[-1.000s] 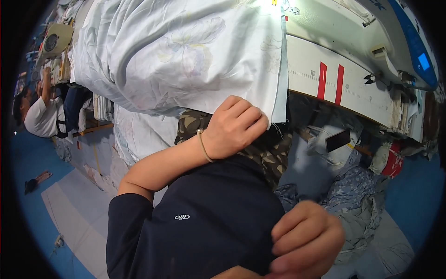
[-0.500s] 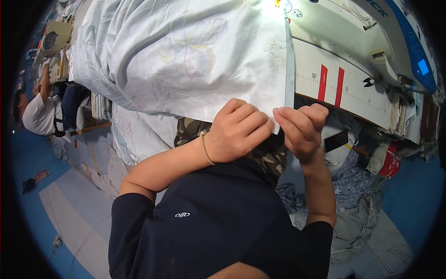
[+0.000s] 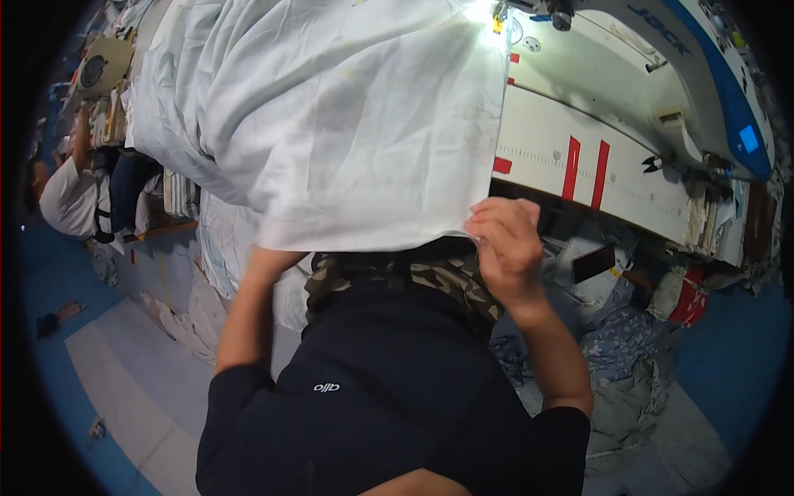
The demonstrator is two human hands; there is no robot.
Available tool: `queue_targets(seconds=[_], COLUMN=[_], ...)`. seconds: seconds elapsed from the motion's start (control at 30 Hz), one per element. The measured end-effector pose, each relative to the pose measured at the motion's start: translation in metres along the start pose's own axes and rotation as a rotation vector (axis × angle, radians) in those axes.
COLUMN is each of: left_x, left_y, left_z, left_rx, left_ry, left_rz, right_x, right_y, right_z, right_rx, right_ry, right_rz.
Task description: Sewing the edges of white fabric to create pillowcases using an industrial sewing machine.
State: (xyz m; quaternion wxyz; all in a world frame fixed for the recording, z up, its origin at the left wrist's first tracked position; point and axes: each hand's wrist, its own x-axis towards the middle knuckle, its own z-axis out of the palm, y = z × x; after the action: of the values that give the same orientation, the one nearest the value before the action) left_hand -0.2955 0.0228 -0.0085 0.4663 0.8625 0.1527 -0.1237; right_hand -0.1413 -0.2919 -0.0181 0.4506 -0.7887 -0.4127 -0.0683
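A wide white fabric [image 3: 389, 190] with faint floral print covers the work table and hangs to its near edge by my lap. My right hand [image 3: 506, 244] pinches the fabric's near right corner between thumb and fingertips. At the near left part of the same edge is my left hand [image 3: 275, 260], smeared by motion, its fingers hidden under the cloth. The far right edge of the fabric runs up to the bright lamp and needle area of a white and blue sewing machine [image 3: 728, 91].
A white machine bed [image 3: 628, 183] with a ruler scale and red tape strips lies right of the fabric. Below it sit a dark phone [image 3: 594, 263] and heaped blue-grey floral cloth [image 3: 624, 331]. Another person in a white shirt [image 3: 70, 198] works at the far left.
My left hand has moved left, away from my right hand, and under the fabric's edge. The near edge is now spread wider and lower, with the plainer side showing. My right hand has shifted slightly left and down.
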Motion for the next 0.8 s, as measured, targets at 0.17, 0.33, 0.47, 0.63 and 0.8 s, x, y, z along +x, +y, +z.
queue_targets(seconds=[0.17, 0.33, 0.47, 0.63, 0.8], left_x=[-0.029, 0.059, 0.084, 0.102, 0.124], left_y=[0.03, -0.002, -0.008, 0.009, 0.026], left_z=[-0.067, -0.029, -0.039, -0.051, -0.072], left_rx=[-0.544, 0.603, 0.609, 0.594, 0.629], left_ry=[0.02, 1.017, 0.967, 0.887, 0.863], left_rz=[0.101, 0.031, 0.151, 0.162, 0.201], right_x=[-0.008, 0.008, 0.007, 0.0, 0.011], right_y=[0.004, -0.016, -0.013, 0.004, 0.001], right_z=[0.011, -0.012, -0.012, -0.008, -0.008], right_rx=[0.009, 0.004, 0.014, 0.011, -0.012], right_ry=[0.029, -0.052, -0.112, -0.122, -0.138], right_rz=[0.025, 0.0, 0.029, 0.096, 0.057])
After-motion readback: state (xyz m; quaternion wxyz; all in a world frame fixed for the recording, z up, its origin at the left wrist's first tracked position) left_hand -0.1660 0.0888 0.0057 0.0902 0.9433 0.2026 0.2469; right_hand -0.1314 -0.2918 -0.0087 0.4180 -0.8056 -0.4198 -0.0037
